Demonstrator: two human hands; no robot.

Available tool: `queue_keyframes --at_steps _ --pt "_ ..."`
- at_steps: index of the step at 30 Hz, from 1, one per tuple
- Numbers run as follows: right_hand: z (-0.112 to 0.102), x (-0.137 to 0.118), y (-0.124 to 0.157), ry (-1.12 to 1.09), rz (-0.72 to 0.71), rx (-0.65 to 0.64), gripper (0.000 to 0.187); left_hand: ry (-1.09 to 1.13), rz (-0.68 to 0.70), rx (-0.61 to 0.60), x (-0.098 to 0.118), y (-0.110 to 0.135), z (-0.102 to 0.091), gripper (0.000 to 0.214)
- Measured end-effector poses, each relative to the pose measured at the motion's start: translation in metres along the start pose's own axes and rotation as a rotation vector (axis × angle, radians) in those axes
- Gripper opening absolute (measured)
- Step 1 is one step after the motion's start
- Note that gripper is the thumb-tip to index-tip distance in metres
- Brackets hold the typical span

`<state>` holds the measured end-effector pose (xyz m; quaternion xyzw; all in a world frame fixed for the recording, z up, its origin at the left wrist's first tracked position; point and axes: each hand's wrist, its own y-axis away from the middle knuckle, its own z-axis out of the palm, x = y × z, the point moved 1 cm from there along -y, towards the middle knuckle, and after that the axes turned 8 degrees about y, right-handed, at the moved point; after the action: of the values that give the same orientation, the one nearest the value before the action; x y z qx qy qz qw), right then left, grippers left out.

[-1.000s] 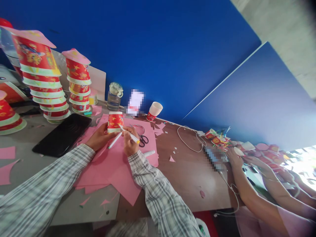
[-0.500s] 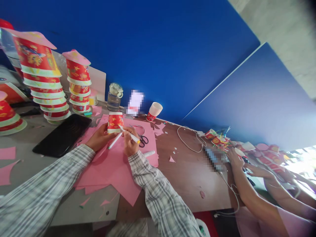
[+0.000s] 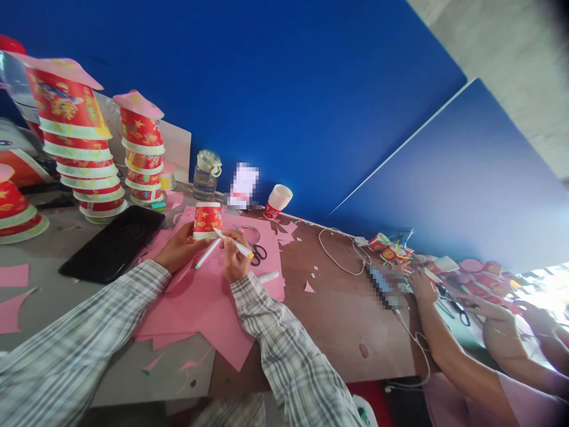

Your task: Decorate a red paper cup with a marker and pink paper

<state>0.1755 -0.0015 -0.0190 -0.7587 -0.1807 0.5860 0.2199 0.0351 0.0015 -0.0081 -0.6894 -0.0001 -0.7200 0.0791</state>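
My left hand [image 3: 178, 249] is closed on a red paper cup [image 3: 207, 219], holding it upside down with its white rim at the bottom. In my right hand [image 3: 235, 256] is a white marker [image 3: 239, 244] with a yellow end, its tip at the cup's lower right side. A second white marker [image 3: 207, 254], with a green end, slants below the cup; whether a hand holds it I cannot tell. Pink paper sheets [image 3: 195, 314] lie under both hands. Scissors [image 3: 258, 255] with dark handles and another white marker [image 3: 268, 277] rest on the paper, right of my right hand.
Stacks of red cups with pink cone tops [image 3: 73, 142] [image 3: 141, 148] stand at the left. A black tablet [image 3: 113, 243] lies before them. Behind are a glass jar [image 3: 206, 175] and white-and-red cups [image 3: 278, 201]. A co-worker's arms [image 3: 444, 338] are at the right, near a cable [image 3: 344, 270].
My marker's tip has shifted slightly left along the cup's lower side. The co-worker's hands at the right have moved, and scissors show beside them.
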Motion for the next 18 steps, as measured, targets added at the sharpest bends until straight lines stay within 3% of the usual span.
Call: queue_keyframes --at_steps 18 --pt "0.0 -0.0014 -0.0003 -0.001 -0.006 -0.003 0.026 0.012 0.044 -0.033 -0.002 -0.0012 -0.0002 0.053"
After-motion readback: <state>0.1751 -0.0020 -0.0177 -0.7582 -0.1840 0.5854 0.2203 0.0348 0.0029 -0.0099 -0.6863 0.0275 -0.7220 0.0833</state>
